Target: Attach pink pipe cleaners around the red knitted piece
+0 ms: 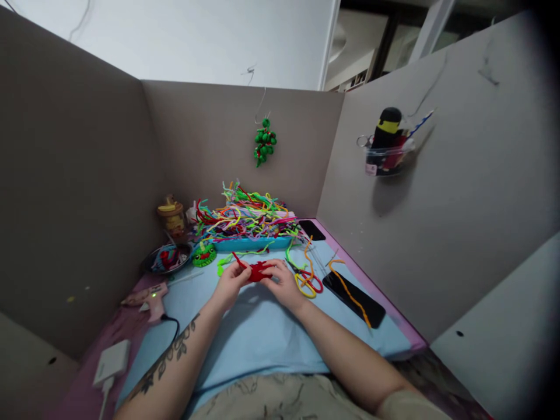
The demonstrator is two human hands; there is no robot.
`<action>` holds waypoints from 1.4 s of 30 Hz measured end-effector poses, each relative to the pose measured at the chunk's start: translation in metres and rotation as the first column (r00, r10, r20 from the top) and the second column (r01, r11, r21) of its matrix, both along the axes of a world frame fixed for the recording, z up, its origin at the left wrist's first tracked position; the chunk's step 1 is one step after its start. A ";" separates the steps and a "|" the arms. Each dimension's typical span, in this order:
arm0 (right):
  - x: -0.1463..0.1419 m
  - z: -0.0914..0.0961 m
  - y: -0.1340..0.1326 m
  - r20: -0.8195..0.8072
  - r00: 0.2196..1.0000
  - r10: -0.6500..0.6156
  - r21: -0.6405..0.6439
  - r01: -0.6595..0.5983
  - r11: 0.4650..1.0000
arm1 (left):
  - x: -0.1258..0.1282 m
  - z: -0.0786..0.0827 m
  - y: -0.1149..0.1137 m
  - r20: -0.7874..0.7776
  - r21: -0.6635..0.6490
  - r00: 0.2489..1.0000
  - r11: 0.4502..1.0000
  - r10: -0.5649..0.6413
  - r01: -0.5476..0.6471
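Observation:
Between my two hands is a fuzzy red pipe-cleaner piece [259, 271], held above the light blue cloth. My left hand [231, 284] pinches its left end, where a red strand sticks up past the thumb. The fingers of my right hand [283, 284] close on its right side and partly cover it. Just right of that hand lie scissors [318, 284] with red and yellow handles. A bright green pipe cleaner [222, 267] rests behind my left hand. Farther left sits a round green pipe-cleaner figure [204, 254] with red details.
Many-coloured pipe cleaners [245, 216] overflow a blue tray [251, 244] at the back. At right, an orange strand [356, 300] crosses a black phone [376, 318]. A pink glue gun [153, 300], metal bowl [149, 265] and white adapter [112, 363] are left. Partition walls surround the table.

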State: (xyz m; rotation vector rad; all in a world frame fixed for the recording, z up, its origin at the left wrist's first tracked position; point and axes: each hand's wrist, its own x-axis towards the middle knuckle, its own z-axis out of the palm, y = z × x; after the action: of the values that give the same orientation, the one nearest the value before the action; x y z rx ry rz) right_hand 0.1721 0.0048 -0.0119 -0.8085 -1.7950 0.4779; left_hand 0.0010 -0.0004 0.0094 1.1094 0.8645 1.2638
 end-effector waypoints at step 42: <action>0.006 0.003 0.004 -0.439 0.851 0.289 -0.567 -0.512 0.645 | -0.010 0.003 0.001 -0.356 0.194 0.934 0.976 -0.028 0.103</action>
State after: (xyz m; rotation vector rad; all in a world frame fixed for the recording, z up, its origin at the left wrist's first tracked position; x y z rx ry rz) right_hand 0.1782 0.0086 -0.0092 -0.7287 -1.4839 1.5467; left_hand -0.0094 0.0009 0.0124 1.5558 0.9634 1.1353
